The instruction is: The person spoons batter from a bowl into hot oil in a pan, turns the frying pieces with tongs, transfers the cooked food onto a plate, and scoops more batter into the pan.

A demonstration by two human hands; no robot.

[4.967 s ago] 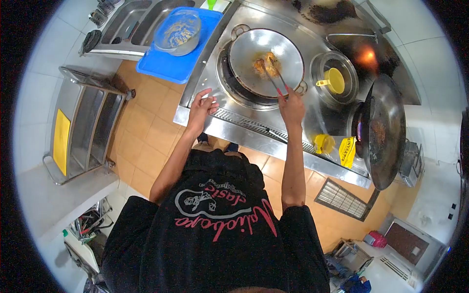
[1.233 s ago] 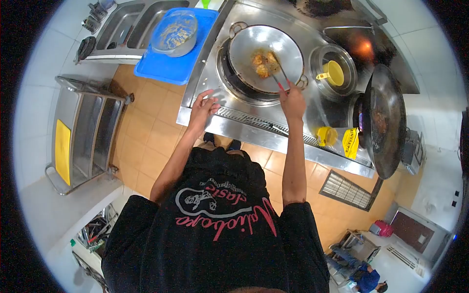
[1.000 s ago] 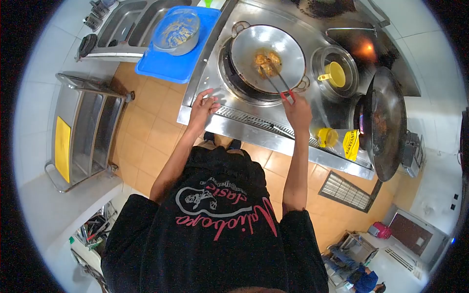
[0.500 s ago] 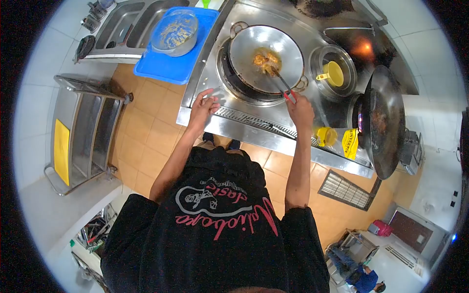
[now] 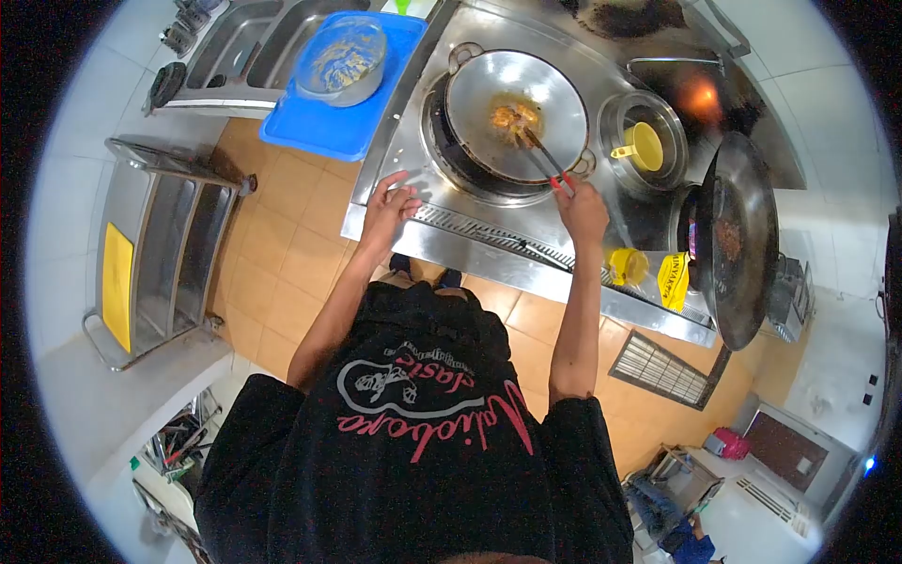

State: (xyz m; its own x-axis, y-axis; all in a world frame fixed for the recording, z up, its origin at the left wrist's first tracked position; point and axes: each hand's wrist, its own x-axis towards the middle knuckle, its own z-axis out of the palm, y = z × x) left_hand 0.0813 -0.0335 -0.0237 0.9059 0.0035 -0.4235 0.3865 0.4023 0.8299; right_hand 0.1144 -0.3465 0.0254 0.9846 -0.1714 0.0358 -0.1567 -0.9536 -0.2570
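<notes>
Tongs (image 5: 548, 156) pinched in your right grip (image 5: 584, 212) shifted rightward; browned food (image 5: 514, 117) lies unlifted in upper-centre wok (image 5: 562, 105); left grip (image 5: 390, 209) spread.

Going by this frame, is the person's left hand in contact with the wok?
Apart. The head view shows it plainly: a stretch of steel cooktop is visible between the left hand and the wok.

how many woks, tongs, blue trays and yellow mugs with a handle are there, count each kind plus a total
Woks: 2, a silver wok and a dark wok
Tongs: 1 pair
Blue tray: 1
Yellow mug: 1
Total: 5
</notes>
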